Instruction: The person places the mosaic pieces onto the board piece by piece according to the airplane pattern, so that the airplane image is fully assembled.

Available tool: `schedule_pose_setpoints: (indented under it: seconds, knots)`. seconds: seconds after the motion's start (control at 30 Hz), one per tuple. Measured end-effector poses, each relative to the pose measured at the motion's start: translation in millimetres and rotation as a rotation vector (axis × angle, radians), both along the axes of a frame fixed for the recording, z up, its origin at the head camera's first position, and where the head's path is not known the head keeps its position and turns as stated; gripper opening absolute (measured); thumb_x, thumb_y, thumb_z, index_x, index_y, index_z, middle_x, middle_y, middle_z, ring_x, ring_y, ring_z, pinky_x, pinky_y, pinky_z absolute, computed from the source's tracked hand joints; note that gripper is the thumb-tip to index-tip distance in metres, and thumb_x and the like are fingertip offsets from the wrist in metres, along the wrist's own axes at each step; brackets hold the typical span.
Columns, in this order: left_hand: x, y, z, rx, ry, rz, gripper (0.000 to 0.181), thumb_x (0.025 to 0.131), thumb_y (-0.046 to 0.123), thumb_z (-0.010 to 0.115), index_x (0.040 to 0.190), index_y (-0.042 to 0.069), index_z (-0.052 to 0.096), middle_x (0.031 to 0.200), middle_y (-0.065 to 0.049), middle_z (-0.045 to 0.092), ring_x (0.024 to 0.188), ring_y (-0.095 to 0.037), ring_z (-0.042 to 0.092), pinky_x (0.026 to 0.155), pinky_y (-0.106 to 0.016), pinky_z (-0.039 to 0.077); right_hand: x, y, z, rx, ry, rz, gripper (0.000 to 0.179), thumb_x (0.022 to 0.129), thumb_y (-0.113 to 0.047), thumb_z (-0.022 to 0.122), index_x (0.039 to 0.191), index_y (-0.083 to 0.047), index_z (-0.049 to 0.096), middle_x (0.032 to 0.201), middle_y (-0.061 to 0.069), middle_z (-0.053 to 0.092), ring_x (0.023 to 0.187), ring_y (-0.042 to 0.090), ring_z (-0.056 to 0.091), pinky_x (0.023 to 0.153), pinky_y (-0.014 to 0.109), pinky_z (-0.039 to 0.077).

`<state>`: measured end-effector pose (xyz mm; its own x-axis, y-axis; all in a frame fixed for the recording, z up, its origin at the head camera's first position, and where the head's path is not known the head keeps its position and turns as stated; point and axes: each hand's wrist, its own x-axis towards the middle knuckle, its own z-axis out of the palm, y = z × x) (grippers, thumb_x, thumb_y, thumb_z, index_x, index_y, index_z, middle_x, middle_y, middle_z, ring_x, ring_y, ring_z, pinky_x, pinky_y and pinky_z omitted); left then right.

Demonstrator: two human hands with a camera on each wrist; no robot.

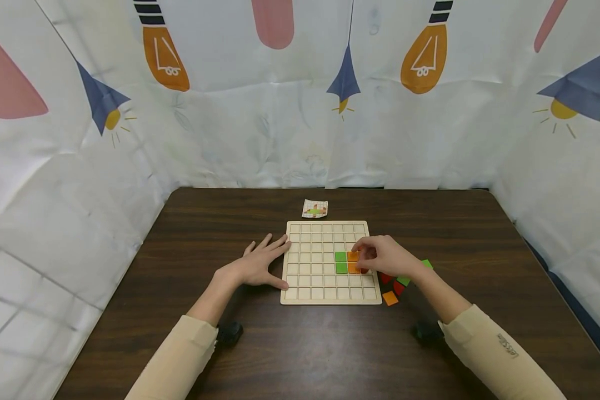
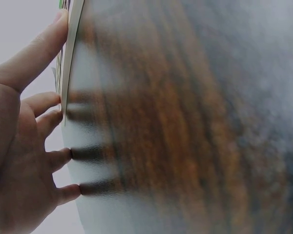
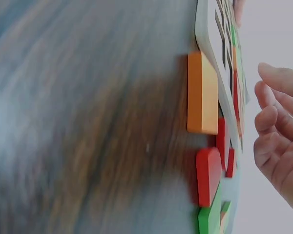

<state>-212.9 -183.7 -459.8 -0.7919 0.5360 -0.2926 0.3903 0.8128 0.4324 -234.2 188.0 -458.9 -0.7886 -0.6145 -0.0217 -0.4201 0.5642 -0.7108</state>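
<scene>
A pale wooden grid board lies on the table. On its right half sit two green tiles and two orange tiles side by side, with a dark red tile partly hidden under the right hand. My left hand rests with spread fingers at the board's left edge, thumb and fingertips touching it. Over the tiles hovers my right hand, its fingers loosely bent; in the right wrist view nothing shows between thumb and fingers. Loose tiles lie right of the board, among them an orange tile and a red tile.
Behind the board lies a small card with a coloured pattern on a grid. More loose tiles, including a green tile, lie partly under the right forearm. White printed curtains surround the dark wooden table.
</scene>
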Motion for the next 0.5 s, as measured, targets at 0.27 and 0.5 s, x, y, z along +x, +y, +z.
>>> schedule_pose_setpoints:
  seconds: [0.27, 0.5]
  knots:
    - [-0.7, -0.5, -0.3, 0.004, 0.001, 0.000, 0.110, 0.085, 0.059, 0.079, 0.167, 0.017, 0.019, 0.172, -0.004, 0.005, 0.155, -0.039, -0.005, 0.116, -0.070, -0.002, -6.5, 27, -0.7, -0.005, 0.006, -0.080, 0.025, 0.094, -0.011, 0.076, 0.118, -0.004, 0.071, 0.087, -0.002, 0.065, 0.076, 0.019, 0.059, 0.066, 0.032, 0.051]
    - [-0.1, 0.9, 0.6, 0.006, 0.007, 0.001, 0.109, 0.085, 0.059, 0.079, 0.167, 0.016, 0.020, 0.172, -0.005, 0.006, 0.155, -0.040, -0.004, 0.116, -0.070, 0.000, -14.2, 58, -5.4, -0.008, 0.002, -0.161, 0.027, 0.097, -0.016, 0.074, 0.121, -0.003, 0.069, 0.091, 0.001, 0.066, 0.076, 0.019, 0.060, 0.062, 0.033, 0.051]
